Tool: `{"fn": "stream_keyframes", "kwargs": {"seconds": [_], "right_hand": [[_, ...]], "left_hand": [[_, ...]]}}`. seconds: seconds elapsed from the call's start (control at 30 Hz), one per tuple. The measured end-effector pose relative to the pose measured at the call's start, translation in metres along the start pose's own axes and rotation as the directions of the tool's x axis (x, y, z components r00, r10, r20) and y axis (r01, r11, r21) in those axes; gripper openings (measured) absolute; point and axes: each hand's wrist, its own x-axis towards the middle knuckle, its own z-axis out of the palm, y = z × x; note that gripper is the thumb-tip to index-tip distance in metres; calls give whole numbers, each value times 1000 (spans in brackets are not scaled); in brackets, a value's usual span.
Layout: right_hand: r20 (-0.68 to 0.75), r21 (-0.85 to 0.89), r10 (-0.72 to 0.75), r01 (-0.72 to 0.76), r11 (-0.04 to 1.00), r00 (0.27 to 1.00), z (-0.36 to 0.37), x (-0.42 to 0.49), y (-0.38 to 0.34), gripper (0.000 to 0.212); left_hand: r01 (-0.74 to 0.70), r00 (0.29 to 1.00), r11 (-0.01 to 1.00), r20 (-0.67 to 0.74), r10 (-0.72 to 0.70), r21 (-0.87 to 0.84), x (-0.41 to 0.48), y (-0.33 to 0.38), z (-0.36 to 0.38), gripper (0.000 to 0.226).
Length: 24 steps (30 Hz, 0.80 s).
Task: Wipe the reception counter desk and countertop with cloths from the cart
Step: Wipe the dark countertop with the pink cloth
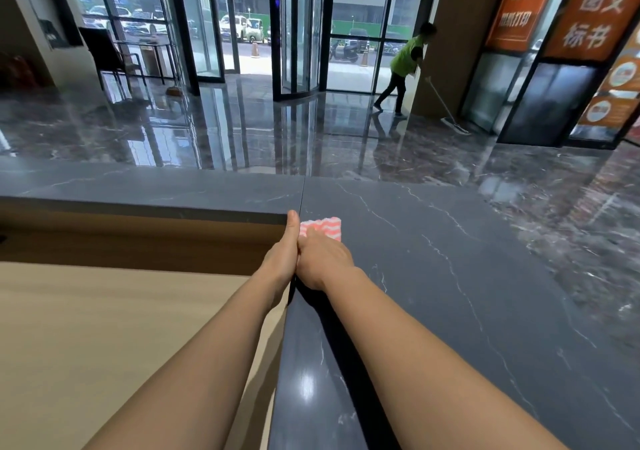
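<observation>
A pink-and-white striped cloth [325,227] lies flat on the dark marble countertop [450,276], close to its inner corner. My right hand [320,259] presses down on the cloth's near part, fingers over it. My left hand [284,252] reaches along the countertop's inner edge right beside the right hand, thumb up at the corner; its fingers are hidden below the edge. Left of the raised top, the lower beige desk surface [121,328] lies under my left forearm.
The raised countertop continues left as a narrow ledge [156,190]. Beyond it is a glossy dark lobby floor [242,131], a revolving glass door, and a chair at back left. A person in a green shirt [405,65] mops by the right wall.
</observation>
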Motion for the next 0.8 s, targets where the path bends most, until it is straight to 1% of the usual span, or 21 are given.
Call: {"fn": "stream_keyframes", "kwargs": {"seconds": [0.03,0.07,0.17,0.27,0.33,0.47,0.57,0.63,0.8], "right_hand": [[0,3,-4,4,1000,1000,0,-6,-2,30],[-2,1,-7,7,1000,1000,1,-14,-4,29],[-32,20,-4,5,1000,999,2,-40,-12,28],[-55,40,5,-3,999,998,6,-69,-23,27],[-50,91,23,-18,996,998,8,-91,-31,27],[-65,129,12,-4,992,998,6,-142,-45,25],[-81,199,16,0,980,997,10,-175,-54,24],[-99,197,13,7,980,995,15,-193,-60,24],[-89,217,-5,24,976,996,24,-231,-67,25]], "left_hand": [[-2,1000,1000,5,2,7,-7,-1,-1,101],[0,1000,1000,11,0,21,-13,-3,-2,99],[9,1000,998,13,-10,58,-36,-11,-4,110],[6,1000,998,16,-7,65,-65,-19,-6,96],[5,1000,998,26,-7,69,-88,-25,-6,89],[3,999,996,42,-7,86,-148,-31,-5,92],[-17,999,993,50,11,118,-185,-37,-6,93],[-27,998,990,63,18,138,-205,-43,-7,93],[-51,994,976,105,29,211,-236,-63,-14,91]]}}
